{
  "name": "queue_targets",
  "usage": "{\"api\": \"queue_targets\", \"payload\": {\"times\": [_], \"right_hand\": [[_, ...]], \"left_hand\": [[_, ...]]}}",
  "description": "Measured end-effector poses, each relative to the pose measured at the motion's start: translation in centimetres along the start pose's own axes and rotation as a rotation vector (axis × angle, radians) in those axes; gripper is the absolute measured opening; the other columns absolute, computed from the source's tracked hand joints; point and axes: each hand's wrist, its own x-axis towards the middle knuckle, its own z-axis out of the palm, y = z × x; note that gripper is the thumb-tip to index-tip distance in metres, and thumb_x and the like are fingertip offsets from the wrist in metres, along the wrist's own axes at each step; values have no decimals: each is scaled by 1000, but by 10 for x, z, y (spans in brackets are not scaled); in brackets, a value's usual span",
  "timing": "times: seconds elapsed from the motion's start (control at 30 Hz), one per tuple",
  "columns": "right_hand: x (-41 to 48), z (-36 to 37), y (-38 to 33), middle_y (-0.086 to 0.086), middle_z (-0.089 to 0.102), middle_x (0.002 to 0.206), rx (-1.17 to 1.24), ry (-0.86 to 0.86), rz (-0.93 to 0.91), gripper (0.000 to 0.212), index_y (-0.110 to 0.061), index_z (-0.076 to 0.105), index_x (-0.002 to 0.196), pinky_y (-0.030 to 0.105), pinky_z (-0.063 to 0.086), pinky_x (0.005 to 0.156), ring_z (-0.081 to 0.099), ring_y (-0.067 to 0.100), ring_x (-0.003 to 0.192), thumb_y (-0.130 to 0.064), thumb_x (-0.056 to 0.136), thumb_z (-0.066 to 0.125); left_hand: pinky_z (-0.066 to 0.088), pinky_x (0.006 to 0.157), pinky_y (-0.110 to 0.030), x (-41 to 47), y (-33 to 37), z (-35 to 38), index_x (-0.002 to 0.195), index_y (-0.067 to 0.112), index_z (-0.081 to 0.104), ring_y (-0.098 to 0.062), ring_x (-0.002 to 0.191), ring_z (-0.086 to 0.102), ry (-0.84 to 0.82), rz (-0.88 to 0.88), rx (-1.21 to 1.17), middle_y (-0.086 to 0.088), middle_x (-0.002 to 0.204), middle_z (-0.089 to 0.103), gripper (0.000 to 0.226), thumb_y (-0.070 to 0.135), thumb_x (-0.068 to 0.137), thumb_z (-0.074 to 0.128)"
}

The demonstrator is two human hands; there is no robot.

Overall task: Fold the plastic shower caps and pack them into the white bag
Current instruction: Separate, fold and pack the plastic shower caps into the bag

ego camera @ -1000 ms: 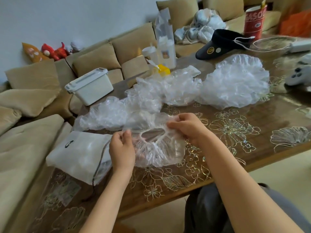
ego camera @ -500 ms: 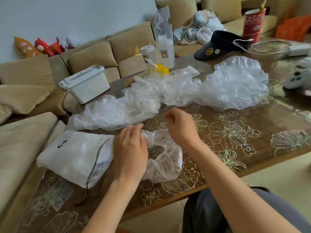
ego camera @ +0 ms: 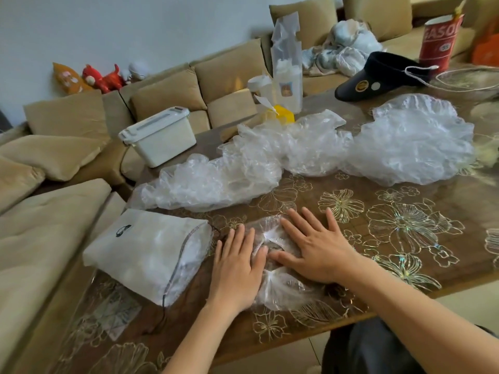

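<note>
Plastic shower cap (ego camera: pixel 280 287) lies under flat, unclenched left hand (ego camera: pixel 236 268) and right hand (ego camera: pixel 316 249); press air out evenly before folding toward white bag (ego camera: pixel 145 249).

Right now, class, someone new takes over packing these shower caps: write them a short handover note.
Left hand and right hand: both flat, fingers straight, pressing one shower cap onto the table.
White bag lies just left of it, mouth toward the hands, apparently part filled.
Done: this cap flattened.
Left: fold it, bag it, then the loose caps heaped behind.
</note>
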Motion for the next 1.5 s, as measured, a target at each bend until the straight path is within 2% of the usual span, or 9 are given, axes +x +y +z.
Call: {"api": "queue_targets", "payload": {"times": [0.17,0.3,0.47,0.63,0.77,0.97,1.2,1.3,1.5], "right_hand": [[-4,-7,11,0,-15,158,56,-21,114,90,-31,-4,150,51,-22,109,-22,22,143,-73,71,-10],[-10,-22,2,3,8,159,165,286,88,55,-19,16,150,35,-7,116,-3,20,147,-40,101,29],[-35,-18,-31,-1,9,159,290,94,-246,58,-19,14,151,22,-10,109,-2,14,146,-44,100,28],[-31,-14,-9,-2,7,159,238,-34,-135,60,-24,21,150,34,-2,117,0,17,146,-53,97,28],[-30,-36,-1,-4,66,114,950,416,78,24,-17,64,114,22,51,88,63,12,100,-13,97,48],[-25,-33,11,0,69,88,799,461,250,25,-13,68,97,25,49,61,56,9,59,-3,90,47],[-30,-42,9,1,47,134,796,174,-20,62,-27,54,122,49,30,110,35,23,130,-9,64,47],[-30,-37,1,-5,19,152,576,-64,-137,78,-33,35,140,48,5,116,2,17,142,-13,68,53],[-14,-26,-6,0,53,131,476,405,-165,19,-14,66,104,28,27,107,39,18,125,-21,86,64]], "left_hand": [[8,117,-21,-5,-1,-3,145,24,29,-5,144,8,206,23,-395,13,153,16,64,53,90,15],[29,98,-1,-32,-7,-9,109,40,55,3,127,42,602,91,-666,26,128,47,24,42,98,34],[16,112,-18,-57,-25,14,139,22,44,0,138,26,362,441,-84,11,148,37,51,51,99,30],[16,104,-27,-61,-32,19,136,20,50,-12,138,28,112,276,252,6,141,48,70,66,94,18],[18,106,-41,-64,-7,4,122,17,61,-12,124,48,290,274,182,3,131,58,72,67,91,19],[46,94,-29,-57,37,3,90,21,72,-7,98,60,404,500,25,8,99,69,32,35,83,44],[35,42,-15,-72,27,-25,90,29,61,-9,46,51,335,149,-660,8,73,66,14,19,92,52],[48,66,-18,-81,6,-40,92,24,65,-11,75,63,272,36,-807,9,84,69,16,29,88,50],[44,70,-5,-82,-17,-62,90,15,67,1,77,63,258,-32,-912,11,86,71,15,13,91,53]]}}
